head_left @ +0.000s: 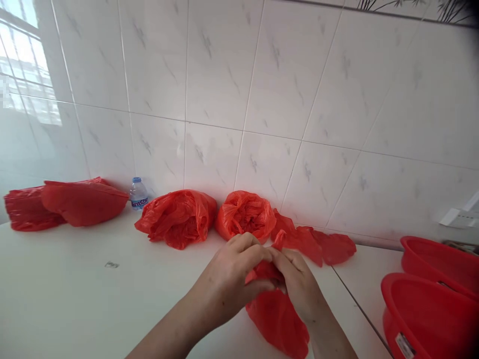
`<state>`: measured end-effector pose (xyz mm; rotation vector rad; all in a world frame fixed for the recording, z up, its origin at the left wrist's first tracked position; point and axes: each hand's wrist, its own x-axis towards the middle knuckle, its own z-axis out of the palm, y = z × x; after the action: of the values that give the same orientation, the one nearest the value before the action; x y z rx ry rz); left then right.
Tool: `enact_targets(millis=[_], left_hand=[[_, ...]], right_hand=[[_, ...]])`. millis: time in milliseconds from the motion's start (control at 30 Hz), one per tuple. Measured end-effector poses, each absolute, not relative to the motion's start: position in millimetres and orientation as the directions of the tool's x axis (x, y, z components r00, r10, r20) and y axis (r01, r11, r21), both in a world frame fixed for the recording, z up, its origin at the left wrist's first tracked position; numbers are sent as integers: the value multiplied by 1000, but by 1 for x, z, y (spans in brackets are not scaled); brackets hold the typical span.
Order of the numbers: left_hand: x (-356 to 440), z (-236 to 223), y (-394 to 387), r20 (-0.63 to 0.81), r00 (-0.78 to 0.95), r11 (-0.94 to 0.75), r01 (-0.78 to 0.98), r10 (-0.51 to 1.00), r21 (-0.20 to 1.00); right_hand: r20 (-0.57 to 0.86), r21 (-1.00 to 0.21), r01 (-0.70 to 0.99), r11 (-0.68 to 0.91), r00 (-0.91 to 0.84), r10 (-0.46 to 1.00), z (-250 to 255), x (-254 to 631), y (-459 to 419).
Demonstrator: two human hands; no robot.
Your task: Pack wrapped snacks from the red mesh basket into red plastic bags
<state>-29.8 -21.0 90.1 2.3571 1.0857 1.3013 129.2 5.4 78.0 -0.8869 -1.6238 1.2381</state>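
Note:
Both my hands are closed on one red plastic bag (pixel 279 321) above the white table. My left hand (pixel 239 276) grips its gathered upper part from the left, the thumb below and the fingers over the top. My right hand (pixel 297 284) pinches the same gathered part from the right, with a short twist of plastic sticking up between the hands. The bag's lower body hangs down between my wrists. Just behind my hands sits a bunched red bag (pixel 247 214) with its crumpled opening facing me. Flat red bags (pixel 314 244) lie to the right of it.
Against the tiled wall stand another crumpled red bag (pixel 179 219), a small water bottle (pixel 138 194) with a blue cap, and a stack of folded red bags (pixel 84 202). Two red basins (pixel 396 294) occupy the right side, past a seam in the white table (pixel 75 294).

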Motion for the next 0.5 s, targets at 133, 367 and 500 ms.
enact_targets(millis=[133, 367, 500], left_hand=[[-34, 87, -13, 633, 267, -660, 528, 726, 535], [-32, 82, -8, 423, 151, -449, 291, 893, 845], [-26, 80, -10, 336, 347, -387, 88, 876, 918]], right_hand=[[227, -949, 91, 302, -468, 854, 81, 141, 7], [351, -865, 58, 499, -640, 683, 78, 168, 12], [261, -874, 204, 440, -567, 781, 90, 173, 4]])
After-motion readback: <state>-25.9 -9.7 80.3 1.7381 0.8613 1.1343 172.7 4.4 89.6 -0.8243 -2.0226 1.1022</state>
